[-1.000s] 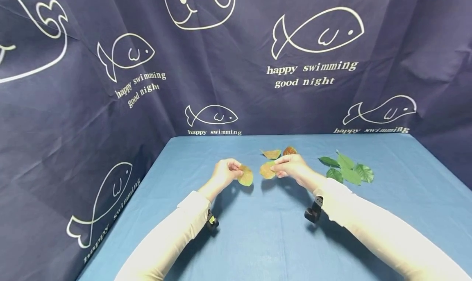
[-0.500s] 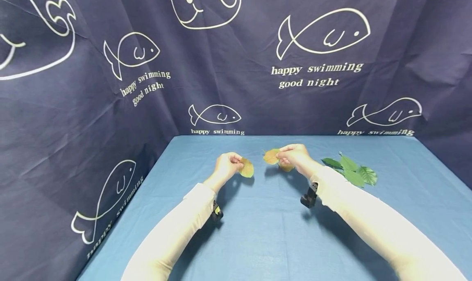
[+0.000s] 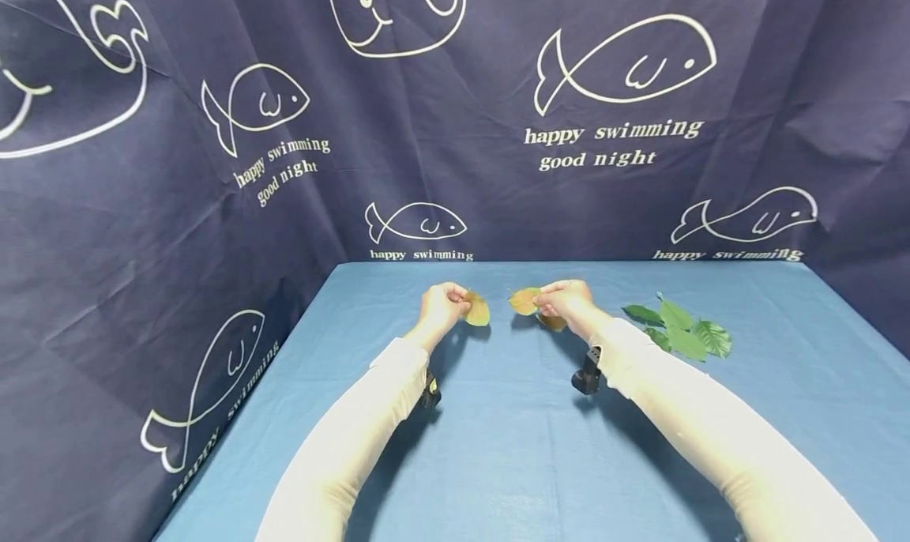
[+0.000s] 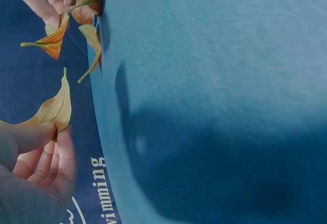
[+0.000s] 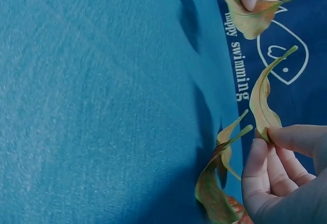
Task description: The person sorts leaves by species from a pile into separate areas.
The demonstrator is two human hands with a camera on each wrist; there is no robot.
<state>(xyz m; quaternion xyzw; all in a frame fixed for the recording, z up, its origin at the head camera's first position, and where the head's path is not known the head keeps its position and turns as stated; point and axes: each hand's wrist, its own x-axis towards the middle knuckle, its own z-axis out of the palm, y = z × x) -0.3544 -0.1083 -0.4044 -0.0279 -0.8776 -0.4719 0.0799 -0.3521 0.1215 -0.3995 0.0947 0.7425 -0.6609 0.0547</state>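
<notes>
In the head view my left hand [image 3: 441, 311] pinches a yellow-orange leaf [image 3: 479, 310] by its edge between thumb and fingers. The leaf hangs over the table, its shadow falling below it. To the right, my right hand [image 3: 569, 303] pinches a second yellowish leaf [image 3: 524, 301]. Just under that hand, partly hidden by it, lies a brownish leaf [image 3: 552, 322]. From the right wrist camera, two curled leaves show beside the right hand [image 5: 286, 168]: a green-brown leaf [image 5: 212, 188] and a thinner yellow leaf [image 5: 226, 150]. Each held leaf has a short stem at one end.
A cluster of several green leaves [image 3: 686, 342] lies on the blue tablecloth [image 3: 512, 447], to the right of the right hand. Behind the table's far edge hangs a dark blue curtain [image 3: 490, 163] with white fish drawings, which also runs along the left side.
Both hands have moved farther from me toward the table's far side, each keeping its leaf. The right hand and its leaf now cover part of the brownish leaves behind.
</notes>
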